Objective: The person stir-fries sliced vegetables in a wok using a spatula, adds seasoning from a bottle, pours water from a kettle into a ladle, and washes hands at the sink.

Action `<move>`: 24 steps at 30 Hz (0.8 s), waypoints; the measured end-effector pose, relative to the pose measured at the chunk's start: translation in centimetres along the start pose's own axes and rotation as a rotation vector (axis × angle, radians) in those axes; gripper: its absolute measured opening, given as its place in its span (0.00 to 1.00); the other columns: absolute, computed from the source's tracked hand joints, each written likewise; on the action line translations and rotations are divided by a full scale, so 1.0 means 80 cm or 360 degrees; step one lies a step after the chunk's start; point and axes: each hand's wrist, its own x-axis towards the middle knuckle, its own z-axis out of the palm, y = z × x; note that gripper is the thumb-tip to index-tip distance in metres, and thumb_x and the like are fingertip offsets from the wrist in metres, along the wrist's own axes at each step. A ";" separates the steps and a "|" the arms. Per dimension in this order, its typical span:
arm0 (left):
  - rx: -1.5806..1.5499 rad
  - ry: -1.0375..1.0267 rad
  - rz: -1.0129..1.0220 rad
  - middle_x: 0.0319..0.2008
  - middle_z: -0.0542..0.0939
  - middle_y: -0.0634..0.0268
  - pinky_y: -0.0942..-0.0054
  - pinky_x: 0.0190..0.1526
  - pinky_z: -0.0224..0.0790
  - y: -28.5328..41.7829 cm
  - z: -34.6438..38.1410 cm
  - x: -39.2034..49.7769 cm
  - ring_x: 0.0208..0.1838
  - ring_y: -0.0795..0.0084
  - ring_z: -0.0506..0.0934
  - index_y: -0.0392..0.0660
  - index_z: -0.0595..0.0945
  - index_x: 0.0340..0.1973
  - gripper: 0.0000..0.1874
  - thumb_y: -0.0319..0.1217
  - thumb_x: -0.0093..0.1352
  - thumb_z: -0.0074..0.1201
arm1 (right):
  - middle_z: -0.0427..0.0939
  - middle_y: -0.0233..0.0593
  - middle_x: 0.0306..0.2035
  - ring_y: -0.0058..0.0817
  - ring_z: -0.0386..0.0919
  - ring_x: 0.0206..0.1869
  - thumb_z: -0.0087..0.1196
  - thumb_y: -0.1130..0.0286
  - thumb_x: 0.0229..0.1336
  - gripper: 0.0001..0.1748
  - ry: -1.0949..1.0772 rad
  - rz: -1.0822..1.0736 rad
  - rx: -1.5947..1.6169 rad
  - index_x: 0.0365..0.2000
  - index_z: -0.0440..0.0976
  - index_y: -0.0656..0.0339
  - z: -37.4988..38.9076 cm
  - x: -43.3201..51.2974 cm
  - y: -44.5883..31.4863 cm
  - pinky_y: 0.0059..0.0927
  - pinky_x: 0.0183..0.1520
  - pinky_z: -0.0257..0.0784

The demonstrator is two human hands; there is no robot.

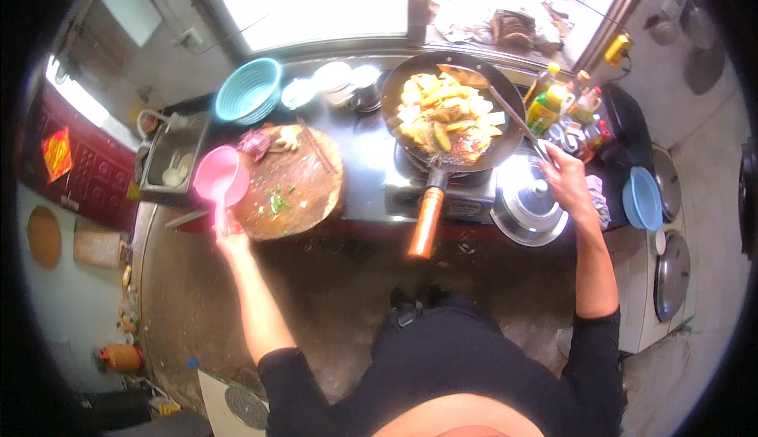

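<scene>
My left hand [230, 234] grips the handle of a pink plastic ladle [222, 175], which is over the left edge of a round wooden chopping board [296, 200]. Chopped green pieces [278, 201] lie on the board, with a purple-red onion [254, 144] and ginger [288, 137] at its back. My right hand [565, 177] is closed on the long handle of a metal spatula [465, 76]; the spatula's blade rests inside a dark wok [513, 102] at its back right. Pale yellow sliced food [444, 111] fills the wok, which sits on a gas stove [465, 200].
A metal lid [527, 203] lies right of the stove, below several bottles [548, 108]. A teal basket [249, 90] and bowls [333, 79] stand at the back left. The sink [173, 167] is farther left, a blue basin [642, 199] far right. The wok's wooden handle [427, 221] sticks out towards me.
</scene>
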 end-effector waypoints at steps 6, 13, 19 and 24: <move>0.0320 0.0014 -0.0055 0.60 0.76 0.52 0.69 0.35 0.74 -0.032 0.011 -0.028 0.54 0.58 0.81 0.41 0.62 0.70 0.40 0.59 0.75 0.38 | 0.81 0.57 0.32 0.54 0.81 0.37 0.46 0.74 0.61 0.19 -0.0209 -0.0022 -0.0647 0.52 0.74 0.54 0.051 0.001 -0.004 0.54 0.38 0.75; 0.0506 0.0793 -0.0185 0.59 0.71 0.52 0.65 0.32 0.69 -0.026 0.031 -0.103 0.38 0.58 0.80 0.41 0.56 0.69 0.48 0.62 0.65 0.49 | 0.80 0.56 0.35 0.53 0.82 0.39 0.51 0.71 0.60 0.19 -0.0051 -0.0243 -0.0693 0.53 0.74 0.55 -0.012 -0.003 -0.022 0.50 0.40 0.77; 0.0914 0.0120 0.0018 0.38 0.81 0.63 0.79 0.20 0.65 -0.100 0.117 -0.199 0.24 0.73 0.77 0.45 0.74 0.43 0.10 0.37 0.75 0.51 | 0.78 0.56 0.36 0.53 0.82 0.34 0.48 0.73 0.61 0.20 -0.0032 -0.0339 -0.0856 0.54 0.72 0.53 0.071 0.063 -0.033 0.48 0.36 0.78; 0.0829 -0.0165 -0.0031 0.41 0.81 0.59 0.80 0.19 0.63 -0.105 0.152 -0.269 0.22 0.75 0.77 0.43 0.73 0.41 0.09 0.35 0.75 0.49 | 0.78 0.54 0.35 0.53 0.81 0.36 0.49 0.72 0.62 0.18 -0.0274 -0.0205 -0.0826 0.52 0.72 0.52 0.058 0.043 -0.016 0.50 0.38 0.78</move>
